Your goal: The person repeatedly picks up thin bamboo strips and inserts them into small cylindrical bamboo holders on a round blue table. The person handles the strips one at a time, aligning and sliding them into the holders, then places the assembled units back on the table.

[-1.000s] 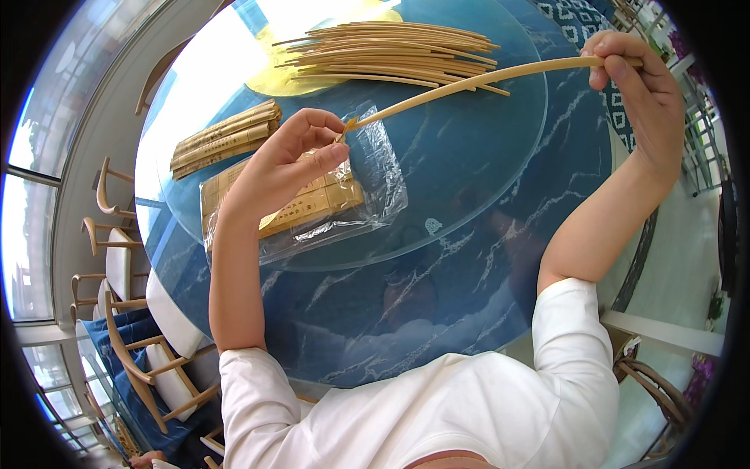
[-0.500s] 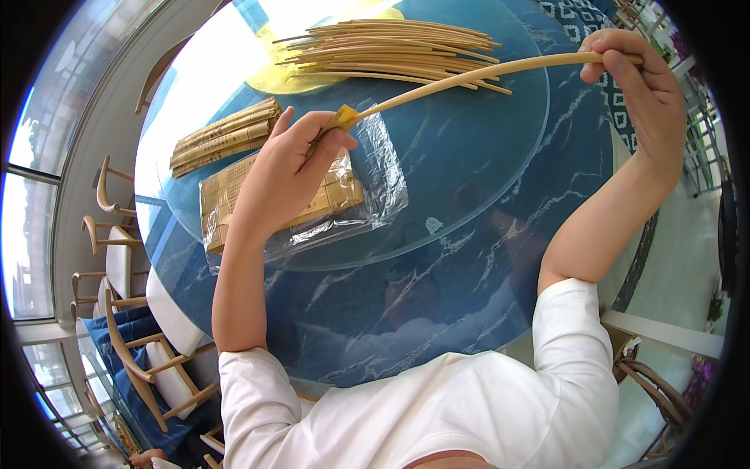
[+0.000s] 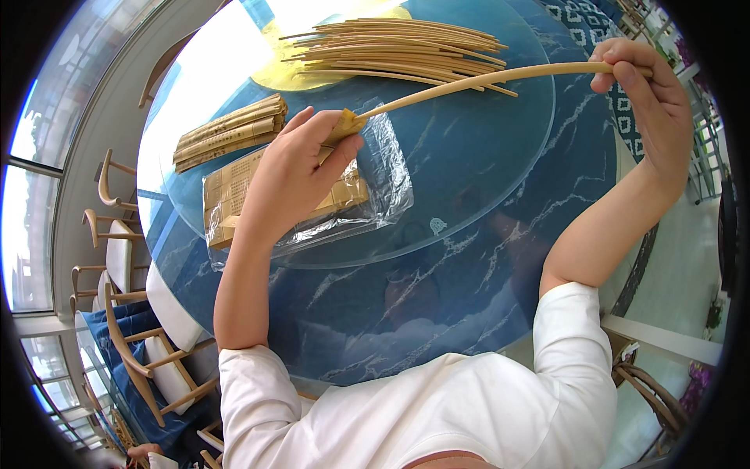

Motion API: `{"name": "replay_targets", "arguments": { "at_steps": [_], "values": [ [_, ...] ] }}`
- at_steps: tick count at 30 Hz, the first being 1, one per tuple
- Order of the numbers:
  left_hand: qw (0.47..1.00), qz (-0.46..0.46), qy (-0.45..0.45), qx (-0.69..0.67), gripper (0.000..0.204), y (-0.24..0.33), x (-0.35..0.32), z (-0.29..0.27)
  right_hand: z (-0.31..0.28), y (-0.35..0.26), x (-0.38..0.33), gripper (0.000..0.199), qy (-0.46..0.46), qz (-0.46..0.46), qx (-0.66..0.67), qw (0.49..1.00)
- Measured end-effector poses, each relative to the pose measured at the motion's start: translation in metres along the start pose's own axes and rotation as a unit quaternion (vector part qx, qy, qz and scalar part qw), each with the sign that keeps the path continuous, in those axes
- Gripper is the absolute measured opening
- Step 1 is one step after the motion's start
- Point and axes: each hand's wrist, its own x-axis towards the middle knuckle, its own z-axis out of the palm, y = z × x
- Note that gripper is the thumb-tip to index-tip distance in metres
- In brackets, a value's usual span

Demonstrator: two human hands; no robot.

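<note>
- While the long wooden stick [image 3: 476, 80] hangs over the round glass tray [image 3: 469, 195], both hands hold it, one at each end.
- The left hand [image 3: 301, 168] pinches the stick's near tip, where a small yellow paper piece [image 3: 346, 123] sits.
- The right hand [image 3: 644, 94] is closed around the far end.
- Under the left hand lies a clear plastic bag of paper sleeves [image 3: 234, 191].
- A pile of sticks [image 3: 398, 48] lies behind.

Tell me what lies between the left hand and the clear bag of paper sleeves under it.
Nothing visible does. The left hand pinches a yellowish paper sleeve over the tip of the chopsticks, directly above the clear bag. The right hand holds the chopsticks' far end, well off to the side.
</note>
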Motion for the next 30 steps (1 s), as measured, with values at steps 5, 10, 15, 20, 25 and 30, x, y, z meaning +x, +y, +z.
{"name": "replay_targets", "arguments": {
  "at_steps": [5,10,15,20,25,30],
  "values": [
    [1.000,0.001,0.002,-0.017,0.022,0.001,0.001,0.003,-0.039,0.025,-0.001,0.021,-0.063,0.041,-0.029,0.997],
    [1.000,0.014,0.001,0.010,0.023,0.003,0.000,0.005,-0.039,0.021,-0.002,0.022,-0.060,0.060,-0.043,0.995],
    [0.997,0.060,0.037,0.039,0.019,0.004,0.000,0.009,-0.031,0.020,0.004,0.024,-0.056,0.045,-0.059,0.996],
    [0.994,0.068,0.025,0.082,0.021,0.006,0.001,0.008,-0.032,0.022,0.003,0.026,-0.048,0.070,-0.070,0.994],
    [0.994,0.077,0.019,0.081,0.021,0.005,0.000,0.011,-0.024,0.017,0.012,0.028,-0.077,0.060,-0.013,0.995],
    [0.995,0.083,-0.023,0.058,0.024,0.005,0.000,0.010,-0.027,0.027,0.012,0.027,-0.071,0.073,-0.027,0.994]
  ]
}}
